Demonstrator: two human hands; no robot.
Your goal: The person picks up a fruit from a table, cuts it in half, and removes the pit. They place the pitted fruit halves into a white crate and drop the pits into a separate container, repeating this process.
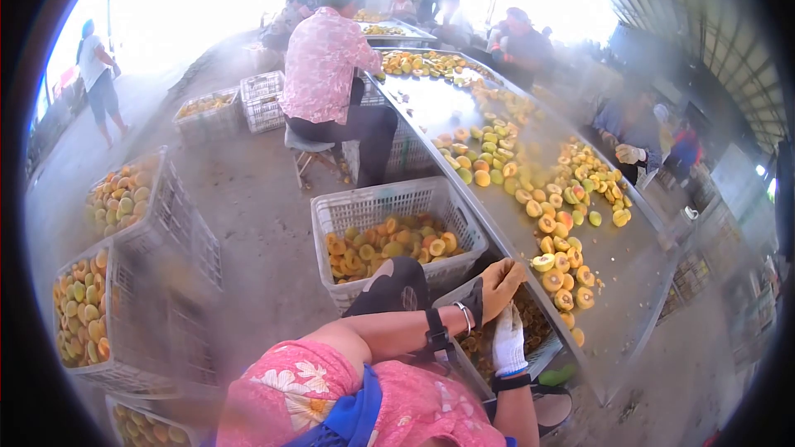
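My left hand (501, 281), bare and with a bracelet at the wrist, is at the near edge of the metal table (629, 273), its fingers bent and pressed together. Just below it is my right hand (508, 339) in a white knit glove, fingers together and close to the left. What either hand holds is hidden. Beneath both hands stands a crate (542, 353) with dark brownish pieces inside. Halved peaches (571, 261), yellow-orange with some pit hollows showing, lie on the table beyond my left hand. Farther up are greener, whole-looking peaches (489, 149).
A crate of peach halves (397, 248) stands left of my knee. Stacked crates (166, 207) full of peaches rise at far left. A person in a pink patterned shirt (327, 66) sits along the table; a gloved co-worker (629, 128) sits across.
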